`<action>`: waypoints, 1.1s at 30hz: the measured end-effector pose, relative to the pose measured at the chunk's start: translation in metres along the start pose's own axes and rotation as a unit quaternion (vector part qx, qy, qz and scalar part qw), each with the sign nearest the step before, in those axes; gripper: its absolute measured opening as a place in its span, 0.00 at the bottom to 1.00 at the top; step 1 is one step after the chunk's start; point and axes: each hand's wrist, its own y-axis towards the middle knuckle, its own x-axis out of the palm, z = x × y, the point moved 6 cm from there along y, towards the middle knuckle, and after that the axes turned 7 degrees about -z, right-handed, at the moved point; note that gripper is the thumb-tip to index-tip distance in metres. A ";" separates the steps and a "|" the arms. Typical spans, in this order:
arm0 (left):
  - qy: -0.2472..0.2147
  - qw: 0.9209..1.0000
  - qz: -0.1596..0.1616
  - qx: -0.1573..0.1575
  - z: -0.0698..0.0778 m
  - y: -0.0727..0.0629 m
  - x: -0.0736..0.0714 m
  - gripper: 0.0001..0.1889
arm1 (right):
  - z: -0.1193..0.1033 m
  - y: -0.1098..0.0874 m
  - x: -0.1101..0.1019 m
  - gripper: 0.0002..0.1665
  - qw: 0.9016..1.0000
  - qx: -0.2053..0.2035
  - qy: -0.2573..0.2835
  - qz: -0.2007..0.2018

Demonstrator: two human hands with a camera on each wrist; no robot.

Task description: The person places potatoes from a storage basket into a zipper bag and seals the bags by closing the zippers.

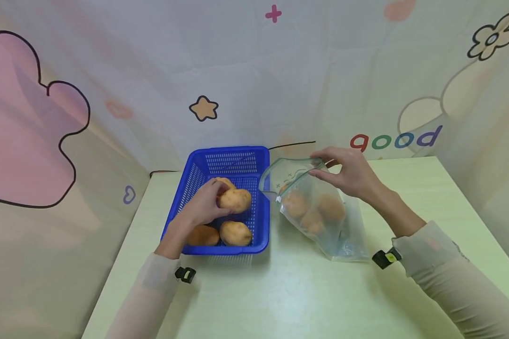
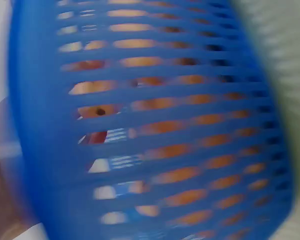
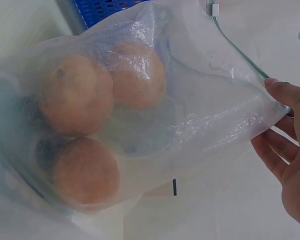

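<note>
Cloth point(image 1: 246, 61): hanging at the far side, bearing printed shapes and the word "good".

Table point(image 1: 280, 292): we are seeing its pale green top lying under everything.

Sleeves, two, pale: the left sleeve point(image 1: 154, 278) and the right sleeve point(image 1: 441, 254) are reaching in from the near edge.

Basket point(image 1: 226, 251): blue, slotted, sitting left of centre; its wall is filling most of the left wrist view.

Bag point(image 1: 316, 193): clear, green-edged, resting just right of the basket, its mouth gaping toward the far left. We are counting three potatoes showing through the plastic.

Right hand point(image 1: 343, 169): pinching the far right part of the bag's edge between thumb and fingers.

Left hand point(image 1: 205, 202): reaching into the basket, fingers and thumb curling about one potato.

Potatoes in the basket, four: the held potato point(image 1: 236, 201) is lying in the left hand's grip, and we are not able to tell whether it is touching the basket floor; a far potato point(image 1: 225, 181) is showing partly behind it; two near potatoes point(image 1: 236, 233) are resting side by side at the near end.

Wrist pieces point(image 1: 387, 258), two, black: sitting at the cuffs.

Slider point(image 1: 278, 199): white, sitting on the bag's edge at the left.
</note>
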 end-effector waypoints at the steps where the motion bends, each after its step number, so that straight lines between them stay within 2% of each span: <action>1: -0.012 1.000 0.010 0.006 0.006 -0.001 -0.008 0.30 | 0.000 0.000 0.000 0.21 1.000 0.000 0.000 0.000; 5: -0.053 0.997 0.050 0.024 0.036 -0.001 -0.037 0.30 | 0.001 0.001 -0.001 0.21 1.000 0.002 -0.001 -0.002; 8: -0.063 0.994 0.071 0.050 0.060 0.007 -0.049 0.31 | 0.002 0.001 -0.001 0.22 1.000 0.002 0.003 -0.003; 11: -0.060 0.993 0.070 0.080 0.082 0.021 -0.051 0.31 | 0.002 0.002 0.000 0.23 1.000 0.000 0.010 -0.005; 16: -0.051 0.992 0.037 0.106 0.108 0.046 -0.041 0.31 | 0.001 0.005 0.002 0.24 1.000 -0.003 0.020 -0.003; 21: -0.056 0.994 0.013 0.091 0.115 0.062 -0.022 0.31 | 0.000 0.006 0.006 0.22 0.999 -0.002 0.034 0.000; 26: -0.103 0.991 0.015 0.082 0.118 0.067 -0.009 0.32 | -0.001 0.003 0.004 0.21 0.999 -0.004 0.029 0.018; 29: -0.123 0.989 0.028 0.075 0.110 0.063 -0.013 0.33 | -0.001 0.001 0.004 0.20 1.000 0.000 0.023 0.020; 33: -0.111 0.991 0.052 0.050 0.086 0.055 -0.031 0.32 | -0.001 -0.001 0.003 0.19 1.000 0.000 0.021 0.016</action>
